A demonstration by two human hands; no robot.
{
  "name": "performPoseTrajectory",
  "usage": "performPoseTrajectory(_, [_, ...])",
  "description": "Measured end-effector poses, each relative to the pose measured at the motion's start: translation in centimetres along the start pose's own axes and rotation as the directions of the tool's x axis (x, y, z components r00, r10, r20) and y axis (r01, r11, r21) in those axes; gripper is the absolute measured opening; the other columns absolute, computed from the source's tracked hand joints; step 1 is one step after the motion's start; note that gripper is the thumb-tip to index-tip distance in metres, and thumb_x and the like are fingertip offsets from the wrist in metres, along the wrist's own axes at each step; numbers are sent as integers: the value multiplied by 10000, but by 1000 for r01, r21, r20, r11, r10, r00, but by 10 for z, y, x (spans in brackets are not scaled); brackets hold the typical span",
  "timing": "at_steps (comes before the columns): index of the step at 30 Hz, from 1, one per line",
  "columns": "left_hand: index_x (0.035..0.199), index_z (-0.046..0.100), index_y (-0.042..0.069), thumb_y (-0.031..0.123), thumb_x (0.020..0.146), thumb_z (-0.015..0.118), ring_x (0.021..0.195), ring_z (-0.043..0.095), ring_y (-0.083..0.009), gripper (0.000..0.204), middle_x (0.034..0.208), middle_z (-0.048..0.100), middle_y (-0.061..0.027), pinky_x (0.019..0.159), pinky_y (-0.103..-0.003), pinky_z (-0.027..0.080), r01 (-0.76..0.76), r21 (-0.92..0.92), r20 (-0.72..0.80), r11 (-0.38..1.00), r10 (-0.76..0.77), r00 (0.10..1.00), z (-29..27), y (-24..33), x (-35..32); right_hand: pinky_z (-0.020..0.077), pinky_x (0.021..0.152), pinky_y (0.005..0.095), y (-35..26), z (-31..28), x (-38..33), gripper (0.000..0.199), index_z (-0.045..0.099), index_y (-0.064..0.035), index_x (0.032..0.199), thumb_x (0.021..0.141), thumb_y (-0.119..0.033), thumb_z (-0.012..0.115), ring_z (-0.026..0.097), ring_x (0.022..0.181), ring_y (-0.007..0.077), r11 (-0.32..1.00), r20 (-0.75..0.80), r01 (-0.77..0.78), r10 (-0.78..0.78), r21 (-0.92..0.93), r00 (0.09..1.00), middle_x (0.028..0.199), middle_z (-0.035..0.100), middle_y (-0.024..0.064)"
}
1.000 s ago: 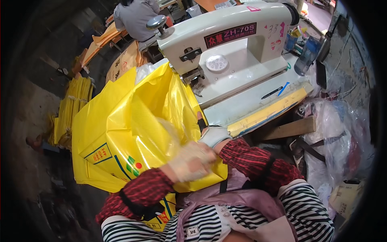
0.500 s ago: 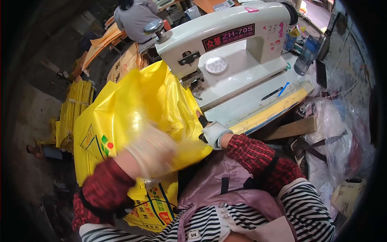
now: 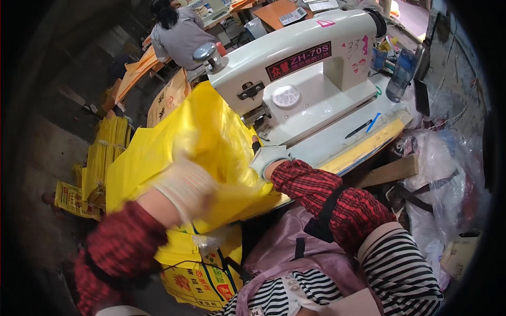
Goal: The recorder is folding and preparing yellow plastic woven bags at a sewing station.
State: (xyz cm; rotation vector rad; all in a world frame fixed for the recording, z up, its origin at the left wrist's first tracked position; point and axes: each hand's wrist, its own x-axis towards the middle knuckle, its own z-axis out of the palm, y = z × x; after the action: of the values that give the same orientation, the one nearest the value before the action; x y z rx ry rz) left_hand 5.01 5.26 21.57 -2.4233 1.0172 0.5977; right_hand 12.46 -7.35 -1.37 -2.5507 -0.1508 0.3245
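A big yellow plastic bag [image 3: 174,142] lies bunched over the left end of a white sewing machine [image 3: 300,79]. My left hand [image 3: 184,184], in a pale glove and blurred by motion, is on the bag's near side and appears to grip its fabric. My right hand [image 3: 266,158], in a grey-white glove, rests at the bag's right edge just below the machine's needle head, pressing the yellow material there. Both forearms wear red knitted sleeves.
Stacks of yellow bags [image 3: 105,152] lie on the floor at left, and more printed bags [image 3: 200,274] hang below my left arm. A pen [image 3: 358,129] and a bottle [image 3: 398,76] sit on the machine table. Another person [image 3: 179,34] works at the back. Clear plastic bags [image 3: 437,179] pile up at right.
My left arm has swung from the middle of the bag out to the left and up. The yellow bag has been pulled and spread leftward. My right hand stays by the needle.
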Motion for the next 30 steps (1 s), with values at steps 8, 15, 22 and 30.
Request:
performPoseTrajectory(8, [596, 632, 46, 207, 661, 611, 589, 617, -326, 175, 613, 612, -154, 506, -403, 474, -526, -381, -225, 760, 475, 851, 44, 131, 74, 508, 677, 437, 29, 32, -43, 299, 673, -26, 914, 763, -255, 554, 656, 766, 341, 919, 33, 384, -383, -92, 923, 843, 660, 216])
performPoseTrajectory(15, [664, 668, 80, 270, 652, 664, 605, 621, -319, 190, 627, 617, -139, 559, -424, 484, -102, -226, 187, 969, 146, 972, -47, 40, 5, 501, 732, 448, 23, 65, -13, 796, -74, -149, 1463, 859, -284, 427, 651, 840, 346, 992, 281, 127, -115, -25, 953, 976, 660, 189])
performPoseTrajectory(22, [634, 595, 78, 257, 629, 688, 604, 581, -369, 202, 606, 583, -129, 558, -431, 480, -436, -430, -381, 791, 279, 881, 86, 109, 78, 512, 708, 438, 17, 26, 29, 413, 601, -29, 1103, 826, -315, 491, 645, 820, 353, 881, 170, 400, -367, -252, 915, 909, 663, 200])
performPoseTrajectory(30, [977, 566, 69, 271, 599, 712, 865, 601, -351, 453, 898, 623, -132, 727, -426, 493, -574, -417, -364, 705, 449, 816, 55, 72, 89, 501, 714, 450, 65, 27, -68, 525, 535, 10, 1169, 831, -390, 503, 643, 837, 375, 927, 435, 366, -363, 81, 824, 915, 651, 237])
